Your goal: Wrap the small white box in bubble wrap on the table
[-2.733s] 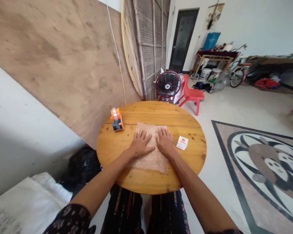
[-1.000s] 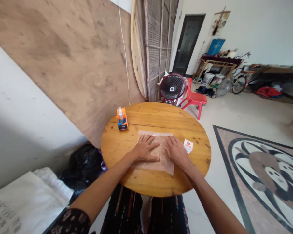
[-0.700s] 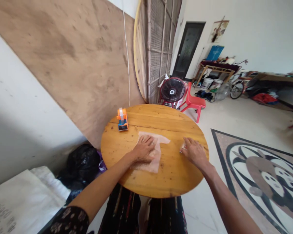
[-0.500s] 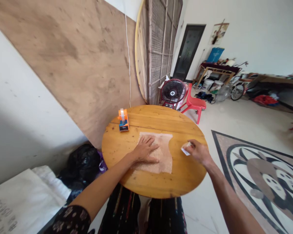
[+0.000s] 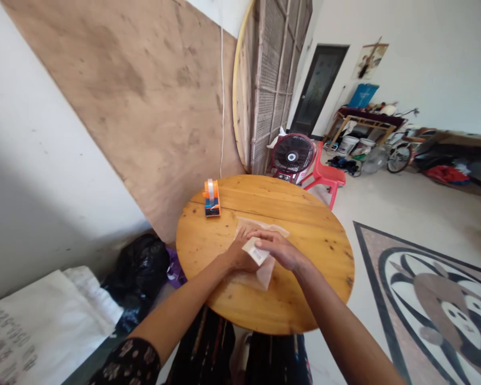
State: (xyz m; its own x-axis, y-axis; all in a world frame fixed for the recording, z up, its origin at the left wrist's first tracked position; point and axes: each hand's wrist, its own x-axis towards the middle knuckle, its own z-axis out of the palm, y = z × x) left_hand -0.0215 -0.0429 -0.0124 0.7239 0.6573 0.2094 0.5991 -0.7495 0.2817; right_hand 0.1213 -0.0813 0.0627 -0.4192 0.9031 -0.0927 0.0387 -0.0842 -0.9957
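Observation:
A small white box (image 5: 255, 251) with printed marks is gripped in my right hand (image 5: 278, 247), thumb on one side and fingers over its top. It is held over the middle of a translucent sheet, apparently bubble wrap (image 5: 265, 277), on the round wooden table (image 5: 304, 289). My left hand (image 5: 240, 255) lies on the sheet with its fingers stretched out, partly covered by the box and my right hand. Whether the box touches my left hand or the sheet, I cannot tell. Toward the back left of the table stands an orange and blue tape dispenser (image 5: 212, 199).
A fan (image 5: 292, 156) and a red plastic chair (image 5: 327, 174) stand behind the table. Black bags (image 5: 138, 267) and a white sack (image 5: 52, 326) lie at the left. A plywood board (image 5: 144, 96) leans on the wall. A panda floor pattern (image 5: 444, 299) is at the right.
My right hand has brought the white box leftward from the table's right side to above the sheet. My left hand stays on the sheet. The view has shifted slightly.

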